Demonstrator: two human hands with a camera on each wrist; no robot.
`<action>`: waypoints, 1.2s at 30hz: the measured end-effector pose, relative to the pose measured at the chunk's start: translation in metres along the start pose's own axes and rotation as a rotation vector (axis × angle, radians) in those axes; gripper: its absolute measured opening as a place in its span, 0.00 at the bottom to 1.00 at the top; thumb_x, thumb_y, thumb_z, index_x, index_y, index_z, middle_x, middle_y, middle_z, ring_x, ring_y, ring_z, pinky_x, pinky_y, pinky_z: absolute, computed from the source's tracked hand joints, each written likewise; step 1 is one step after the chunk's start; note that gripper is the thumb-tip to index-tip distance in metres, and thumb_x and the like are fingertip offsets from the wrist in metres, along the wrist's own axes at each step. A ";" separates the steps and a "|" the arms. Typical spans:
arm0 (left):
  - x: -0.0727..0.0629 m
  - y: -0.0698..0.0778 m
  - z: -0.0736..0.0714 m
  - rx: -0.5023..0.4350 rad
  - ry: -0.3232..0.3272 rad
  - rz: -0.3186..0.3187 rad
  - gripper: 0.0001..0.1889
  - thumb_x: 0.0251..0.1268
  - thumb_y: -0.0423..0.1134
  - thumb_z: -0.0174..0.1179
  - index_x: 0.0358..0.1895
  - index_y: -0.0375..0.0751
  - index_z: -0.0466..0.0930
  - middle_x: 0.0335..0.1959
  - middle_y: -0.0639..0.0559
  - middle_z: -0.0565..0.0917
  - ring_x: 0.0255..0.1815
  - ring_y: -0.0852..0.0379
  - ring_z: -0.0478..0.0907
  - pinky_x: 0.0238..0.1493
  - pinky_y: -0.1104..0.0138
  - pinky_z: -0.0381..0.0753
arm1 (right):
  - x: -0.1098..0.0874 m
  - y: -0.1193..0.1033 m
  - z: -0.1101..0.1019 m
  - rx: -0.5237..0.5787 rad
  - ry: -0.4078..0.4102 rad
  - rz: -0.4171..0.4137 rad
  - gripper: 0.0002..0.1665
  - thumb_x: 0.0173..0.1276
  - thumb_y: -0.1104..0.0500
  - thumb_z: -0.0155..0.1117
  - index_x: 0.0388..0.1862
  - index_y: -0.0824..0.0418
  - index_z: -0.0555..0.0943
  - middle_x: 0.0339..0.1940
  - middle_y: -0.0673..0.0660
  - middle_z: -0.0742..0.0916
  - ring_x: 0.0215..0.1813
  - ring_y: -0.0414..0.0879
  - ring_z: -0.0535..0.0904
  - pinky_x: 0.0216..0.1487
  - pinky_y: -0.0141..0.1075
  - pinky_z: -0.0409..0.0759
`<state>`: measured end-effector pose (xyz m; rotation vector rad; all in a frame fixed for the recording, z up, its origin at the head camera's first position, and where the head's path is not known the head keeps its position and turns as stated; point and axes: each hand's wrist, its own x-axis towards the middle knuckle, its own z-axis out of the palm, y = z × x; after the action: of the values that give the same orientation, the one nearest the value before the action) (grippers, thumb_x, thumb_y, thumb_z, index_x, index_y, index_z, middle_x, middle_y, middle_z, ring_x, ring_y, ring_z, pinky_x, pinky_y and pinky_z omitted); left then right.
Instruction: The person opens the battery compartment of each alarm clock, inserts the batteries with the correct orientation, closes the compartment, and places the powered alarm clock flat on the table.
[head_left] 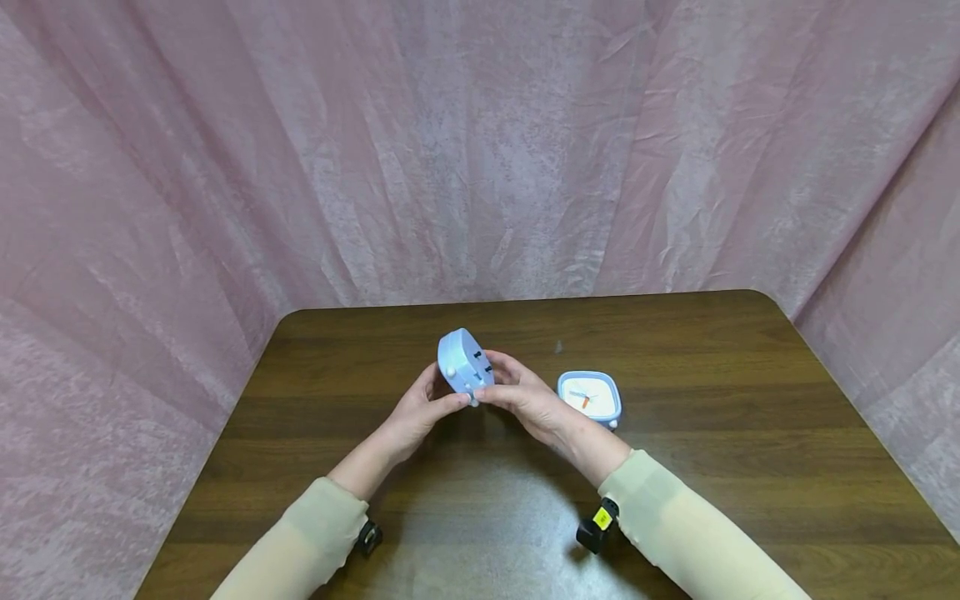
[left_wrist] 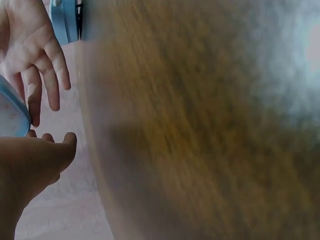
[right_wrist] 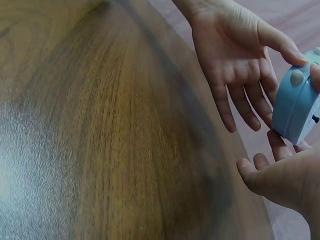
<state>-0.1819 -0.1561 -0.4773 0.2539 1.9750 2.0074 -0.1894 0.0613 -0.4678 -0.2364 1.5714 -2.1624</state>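
Note:
Both hands hold a small light-blue alarm clock (head_left: pixel 459 360) above the table, tilted, its back with black knobs facing the head camera. The left hand (head_left: pixel 411 417) has its thumb at the clock's lower corner and fingers behind its left side. The right hand (head_left: pixel 528 404) pinches the clock from the right, thumb near the bottom edge. In the right wrist view, a pale round foot or button shows on the clock's blue side (right_wrist: pixel 290 107). Part of the dial of the held clock (left_wrist: pixel 12 117) appears in the left wrist view.
A second light-blue alarm clock (head_left: pixel 590 396) lies face up on the brown wooden table (head_left: pixel 712 467), just beyond the right wrist. Its white dial has an orange hand. Pink curtains (head_left: pixel 480 150) hang behind the table and at both sides.

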 end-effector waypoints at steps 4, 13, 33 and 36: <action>0.001 0.002 -0.002 0.005 -0.012 -0.002 0.46 0.66 0.41 0.69 0.82 0.42 0.50 0.76 0.43 0.65 0.76 0.44 0.60 0.73 0.47 0.60 | -0.001 -0.001 -0.002 -0.056 -0.012 0.014 0.50 0.64 0.61 0.71 0.82 0.58 0.58 0.65 0.64 0.77 0.62 0.51 0.75 0.64 0.43 0.68; 0.003 0.003 -0.006 0.056 -0.017 0.034 0.43 0.66 0.38 0.68 0.80 0.41 0.55 0.76 0.39 0.65 0.76 0.41 0.61 0.72 0.47 0.62 | -0.003 -0.008 -0.007 -0.118 -0.043 -0.003 0.53 0.65 0.58 0.72 0.83 0.57 0.55 0.75 0.62 0.70 0.76 0.56 0.62 0.75 0.52 0.56; -0.001 0.021 -0.019 0.944 0.057 0.194 0.50 0.48 0.59 0.78 0.75 0.49 0.65 0.68 0.50 0.71 0.69 0.49 0.62 0.62 0.47 0.72 | -0.009 -0.044 -0.018 -1.060 -0.081 -0.206 0.64 0.58 0.36 0.78 0.85 0.44 0.51 0.83 0.52 0.60 0.82 0.53 0.48 0.74 0.60 0.57; 0.000 0.023 -0.018 1.017 0.047 0.227 0.50 0.46 0.58 0.78 0.75 0.46 0.66 0.67 0.49 0.72 0.69 0.47 0.63 0.61 0.49 0.73 | -0.006 -0.043 -0.016 -1.165 -0.104 -0.217 0.65 0.57 0.35 0.78 0.85 0.44 0.52 0.83 0.54 0.61 0.82 0.54 0.49 0.73 0.61 0.58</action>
<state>-0.1905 -0.1733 -0.4554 0.6653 2.9287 0.9156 -0.2017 0.0884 -0.4323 -0.8700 2.6275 -1.0594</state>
